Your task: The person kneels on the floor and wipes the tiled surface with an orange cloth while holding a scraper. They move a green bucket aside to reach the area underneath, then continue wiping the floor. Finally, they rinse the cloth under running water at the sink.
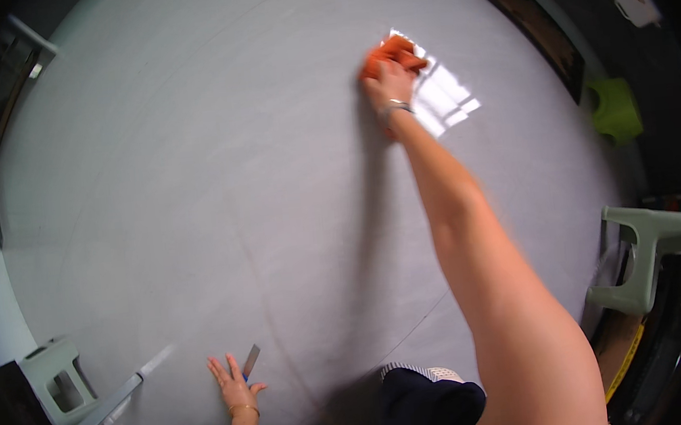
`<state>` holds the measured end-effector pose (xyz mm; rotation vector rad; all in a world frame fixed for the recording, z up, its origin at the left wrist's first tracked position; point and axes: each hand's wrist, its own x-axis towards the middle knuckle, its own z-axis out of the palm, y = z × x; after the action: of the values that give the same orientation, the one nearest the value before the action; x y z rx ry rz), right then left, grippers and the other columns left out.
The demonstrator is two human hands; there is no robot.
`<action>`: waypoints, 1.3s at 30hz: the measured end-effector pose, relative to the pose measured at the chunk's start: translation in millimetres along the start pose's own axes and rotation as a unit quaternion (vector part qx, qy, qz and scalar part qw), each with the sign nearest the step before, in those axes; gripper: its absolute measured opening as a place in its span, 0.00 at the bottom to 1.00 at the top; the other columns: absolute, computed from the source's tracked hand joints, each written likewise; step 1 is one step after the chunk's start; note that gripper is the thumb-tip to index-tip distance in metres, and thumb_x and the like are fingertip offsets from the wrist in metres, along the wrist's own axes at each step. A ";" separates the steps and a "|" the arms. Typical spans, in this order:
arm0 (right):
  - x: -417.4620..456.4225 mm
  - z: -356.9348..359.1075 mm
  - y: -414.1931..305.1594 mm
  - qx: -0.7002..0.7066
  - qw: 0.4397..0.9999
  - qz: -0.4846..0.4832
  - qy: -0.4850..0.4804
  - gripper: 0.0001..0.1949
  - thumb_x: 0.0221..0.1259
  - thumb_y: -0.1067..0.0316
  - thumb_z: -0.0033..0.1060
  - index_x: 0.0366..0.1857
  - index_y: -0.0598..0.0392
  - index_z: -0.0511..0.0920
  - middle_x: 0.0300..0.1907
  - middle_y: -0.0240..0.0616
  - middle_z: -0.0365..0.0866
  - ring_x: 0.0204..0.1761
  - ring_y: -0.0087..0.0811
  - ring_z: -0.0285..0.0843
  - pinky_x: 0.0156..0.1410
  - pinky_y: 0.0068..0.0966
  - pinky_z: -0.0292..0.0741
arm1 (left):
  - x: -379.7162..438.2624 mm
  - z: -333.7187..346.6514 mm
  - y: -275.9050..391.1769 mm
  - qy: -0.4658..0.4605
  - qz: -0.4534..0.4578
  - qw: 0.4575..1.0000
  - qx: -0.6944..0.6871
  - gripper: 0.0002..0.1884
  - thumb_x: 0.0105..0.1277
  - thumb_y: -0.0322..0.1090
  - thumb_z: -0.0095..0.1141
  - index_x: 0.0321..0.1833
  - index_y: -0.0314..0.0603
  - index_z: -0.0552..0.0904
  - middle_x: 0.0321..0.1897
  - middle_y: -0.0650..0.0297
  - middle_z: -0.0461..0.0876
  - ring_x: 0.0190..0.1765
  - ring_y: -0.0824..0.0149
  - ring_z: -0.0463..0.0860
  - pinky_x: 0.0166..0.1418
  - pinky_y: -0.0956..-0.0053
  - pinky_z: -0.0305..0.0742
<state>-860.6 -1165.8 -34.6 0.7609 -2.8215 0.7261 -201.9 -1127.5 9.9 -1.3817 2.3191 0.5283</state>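
My right hand (391, 83) is stretched far ahead over a smooth grey floor (192, 183) and presses an orange cloth (390, 56) against it. The bunched cloth and the fingers are blurred. At the lower left, my left hand (237, 390) rests on the floor with its fingers and thumb spread. A scraper (252, 361) with a metal blade and a bit of blue at its base shows between the index finger and thumb. The rest of its handle is hidden by the hand.
Grey-green plastic stools stand at the left (58, 383) and right (648, 252). A metal frame (100, 412) juts in at the lower left. At the right are a green plastic object (617, 109) and a dark brown panel (524, 17). Window light (445, 94) reflects beside the cloth.
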 end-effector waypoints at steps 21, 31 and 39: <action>-205.3 -152.8 -37.4 0.728 0.395 0.360 -0.429 0.25 0.61 0.67 0.46 0.64 0.55 0.61 0.54 0.43 0.74 0.49 0.36 0.79 0.54 0.34 0.79 | -0.8 9.0 -9.5 0.015 -0.016 0.999 0.027 0.61 0.32 0.45 0.76 0.73 0.51 0.53 0.74 0.44 0.36 0.75 0.43 0.44 0.73 0.64 0.58; -232.5 -217.2 222.4 0.080 0.977 0.158 -0.118 0.29 0.56 0.64 0.55 0.63 0.57 0.62 0.67 0.49 0.55 0.67 0.48 0.55 0.70 0.37 0.58 | 4.0 1.3 3.1 -0.007 -0.030 0.999 0.023 0.63 0.33 0.36 0.77 0.75 0.52 0.49 0.76 0.50 0.34 0.76 0.47 0.44 0.74 0.67 0.56; -214.1 -179.6 170.3 -0.046 0.999 -0.019 -0.022 0.30 0.47 0.62 0.67 0.60 0.44 0.72 0.72 0.45 0.49 0.72 0.51 0.48 0.72 0.40 0.58 | 0.8 4.2 0.1 0.005 -0.035 0.999 0.034 0.64 0.30 0.38 0.77 0.75 0.52 0.49 0.76 0.51 0.34 0.75 0.48 0.45 0.73 0.67 0.59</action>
<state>-761.0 -856.0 -0.4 0.8239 -2.8480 0.5760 -201.8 -1125.9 6.0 -1.4317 2.2652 0.4169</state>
